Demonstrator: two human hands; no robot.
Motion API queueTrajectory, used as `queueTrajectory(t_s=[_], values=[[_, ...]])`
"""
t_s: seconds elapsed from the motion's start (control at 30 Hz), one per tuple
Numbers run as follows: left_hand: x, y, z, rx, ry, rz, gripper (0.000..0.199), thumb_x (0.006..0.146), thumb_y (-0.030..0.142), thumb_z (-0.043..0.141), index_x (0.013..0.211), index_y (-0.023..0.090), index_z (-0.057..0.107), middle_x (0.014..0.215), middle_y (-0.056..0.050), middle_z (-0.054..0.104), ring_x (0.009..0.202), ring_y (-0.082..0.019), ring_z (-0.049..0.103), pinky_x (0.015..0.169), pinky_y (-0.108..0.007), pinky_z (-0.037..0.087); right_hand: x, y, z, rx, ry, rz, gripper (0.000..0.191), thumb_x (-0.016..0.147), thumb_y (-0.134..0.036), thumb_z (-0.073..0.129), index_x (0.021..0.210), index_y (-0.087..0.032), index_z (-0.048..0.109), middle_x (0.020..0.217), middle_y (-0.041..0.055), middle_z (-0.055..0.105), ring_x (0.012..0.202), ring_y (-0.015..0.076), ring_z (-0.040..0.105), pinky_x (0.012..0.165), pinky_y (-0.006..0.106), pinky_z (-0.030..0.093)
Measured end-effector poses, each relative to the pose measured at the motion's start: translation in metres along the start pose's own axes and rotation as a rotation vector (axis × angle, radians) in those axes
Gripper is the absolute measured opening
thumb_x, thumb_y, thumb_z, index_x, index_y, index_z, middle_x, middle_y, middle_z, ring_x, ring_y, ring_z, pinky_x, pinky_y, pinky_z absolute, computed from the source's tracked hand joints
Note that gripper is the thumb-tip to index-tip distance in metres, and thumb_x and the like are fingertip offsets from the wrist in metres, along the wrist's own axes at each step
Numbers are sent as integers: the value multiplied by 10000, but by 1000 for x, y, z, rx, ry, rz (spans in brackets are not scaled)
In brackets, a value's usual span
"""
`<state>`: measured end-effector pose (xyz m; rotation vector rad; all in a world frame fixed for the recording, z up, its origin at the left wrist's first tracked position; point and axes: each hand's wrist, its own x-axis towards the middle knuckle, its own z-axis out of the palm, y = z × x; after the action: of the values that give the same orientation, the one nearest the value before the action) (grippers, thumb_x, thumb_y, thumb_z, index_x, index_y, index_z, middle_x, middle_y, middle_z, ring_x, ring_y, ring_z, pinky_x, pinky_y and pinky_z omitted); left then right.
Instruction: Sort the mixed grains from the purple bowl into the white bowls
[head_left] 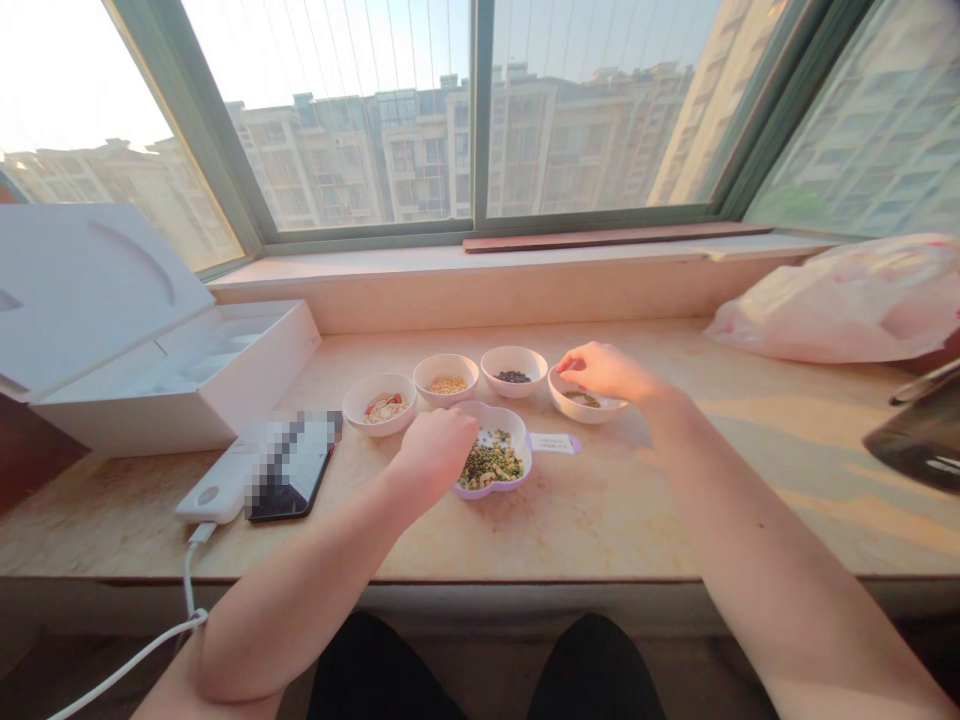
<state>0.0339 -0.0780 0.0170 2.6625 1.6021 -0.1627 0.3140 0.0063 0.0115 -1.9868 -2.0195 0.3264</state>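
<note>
A purple-rimmed dish (491, 465) holds mixed green beans and pale pieces. Over its left side is my left hand (442, 447), fingers curled and their tips hidden. My right hand (604, 370) is at the rightmost white bowl (592, 410), which has small greenish grains in it; its fingers are bent together over the rim, and what they pinch, if anything, is too small to see. Further left stand a bowl of black beans (514, 373), a bowl of yellowish grains (445, 382) and a bowl of pale and red pieces (380, 406).
An open white box (202, 370) stands at the left, near a phone (296, 470) and a white power bank (214, 485) with a cable. A plastic bag (847, 300) and a dark object (915, 430) are at the right. The window sill (360, 262) runs behind.
</note>
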Motion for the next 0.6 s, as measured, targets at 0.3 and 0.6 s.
queueTrajectory(t_s=[0.3,0.6], values=[[5,-3,5,4,-74,62,356,934,-7,435,1117,89,724,1177,-196,736,1084,-333,733,862,-393,595,-6,-10,-2,13,-1,16,200,903,-273,629,951,-210,813,1012,80,808,918,229,720,728,294,492],[11,-3,15,16,-19,119,365,956,4,418,1241,104,623,1214,-171,688,1098,-274,697,859,-332,557,-5,-12,-4,15,15,37,193,913,-268,627,953,-214,808,1032,74,804,931,225,711,739,300,484]])
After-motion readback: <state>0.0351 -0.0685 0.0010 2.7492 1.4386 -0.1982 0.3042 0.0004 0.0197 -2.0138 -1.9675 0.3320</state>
